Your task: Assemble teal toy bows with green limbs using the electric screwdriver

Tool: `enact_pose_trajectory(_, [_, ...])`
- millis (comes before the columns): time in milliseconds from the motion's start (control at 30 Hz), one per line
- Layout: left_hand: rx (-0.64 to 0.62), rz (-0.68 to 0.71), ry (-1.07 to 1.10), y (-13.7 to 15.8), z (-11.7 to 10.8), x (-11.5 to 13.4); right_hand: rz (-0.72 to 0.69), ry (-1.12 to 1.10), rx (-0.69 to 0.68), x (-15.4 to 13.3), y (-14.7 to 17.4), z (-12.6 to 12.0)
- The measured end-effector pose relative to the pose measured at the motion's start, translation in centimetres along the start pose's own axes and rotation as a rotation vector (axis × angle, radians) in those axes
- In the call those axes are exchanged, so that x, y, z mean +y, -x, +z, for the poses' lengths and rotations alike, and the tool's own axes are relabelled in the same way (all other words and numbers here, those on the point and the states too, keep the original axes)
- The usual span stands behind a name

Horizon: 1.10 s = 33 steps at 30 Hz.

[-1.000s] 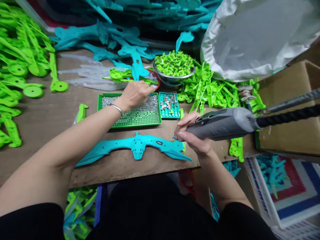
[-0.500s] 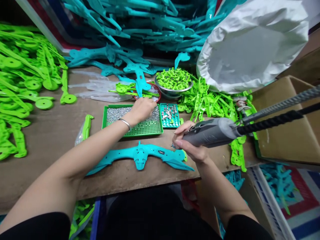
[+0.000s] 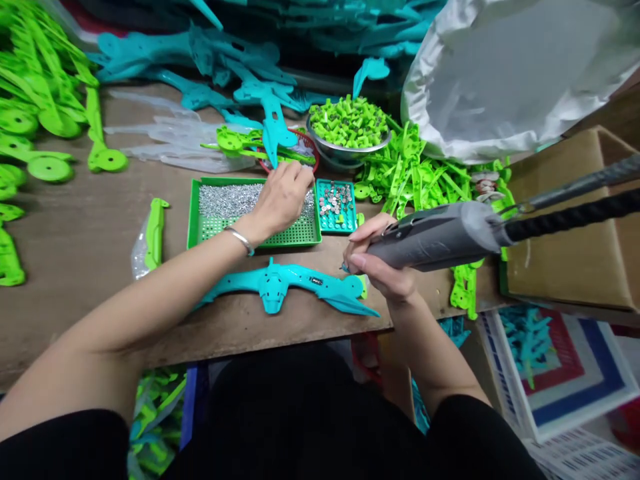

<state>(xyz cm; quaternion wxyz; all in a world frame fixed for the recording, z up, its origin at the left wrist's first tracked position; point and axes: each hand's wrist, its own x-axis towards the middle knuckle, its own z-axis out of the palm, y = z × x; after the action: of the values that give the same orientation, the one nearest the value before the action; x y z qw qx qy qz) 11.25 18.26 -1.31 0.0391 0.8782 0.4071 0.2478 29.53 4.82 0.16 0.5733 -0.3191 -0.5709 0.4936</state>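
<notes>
My left hand (image 3: 280, 200) reaches over the right end of a green tray (image 3: 193, 223) filled with small silver screws (image 3: 225, 200); its fingertips curl down into them and are hidden. My right hand (image 3: 387, 277) grips a grey powered screwdriver (image 3: 440, 233) with a black cable running off to the right. The tool's tip sits at the right end of a teal winged plastic part (image 3: 280, 287) lying flat near the table's front edge. A small teal tray (image 3: 336, 200) of metal pieces stands next to the green tray.
A steel bowl (image 3: 349, 123) of green caps and a red bowl (image 3: 300, 143) sit behind the trays. Green parts (image 3: 35, 107) pile up at left and more green parts (image 3: 430, 180) at right; teal parts (image 3: 225, 60) lie behind. A white bag (image 3: 500, 73) and cardboard box (image 3: 565, 247) stand right.
My left hand has shifted from the tray's far rim onto the screws at its right end. The right hand, screwdriver and teal part have held their place.
</notes>
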Motion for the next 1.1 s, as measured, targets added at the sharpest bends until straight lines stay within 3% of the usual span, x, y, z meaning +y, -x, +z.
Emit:
enact_pose_trajectory(167, [-0.257, -0.016, 0.310, 5.7, -3.2, 2.7, -0.084, 0.014, 0.017, 0.5, 0.1, -0.2])
enact_pose_trajectory(300, [-0.457, -0.076, 0.516, 9.1, -3.3, 4.7, -0.052, 0.006, 0.017, 1.0, 0.3, -0.4])
enact_pose_trajectory(567, [-0.372, 0.028, 0.590, 9.6, -1.4, 4.2, 0.014, 0.100, 0.065, 1.5, 1.2, -0.7])
enact_pose_trajectory(900, [-0.363, -0.030, 0.623, 10.5, -1.0, 4.0, 0.039, 0.116, 0.076, 1.2, 1.2, -0.4])
enact_pose_trajectory(1100, [-0.375, 0.008, 0.600, 10.4, -0.8, 3.9, 0.096, 0.114, 0.087, 1.3, 1.5, -0.7])
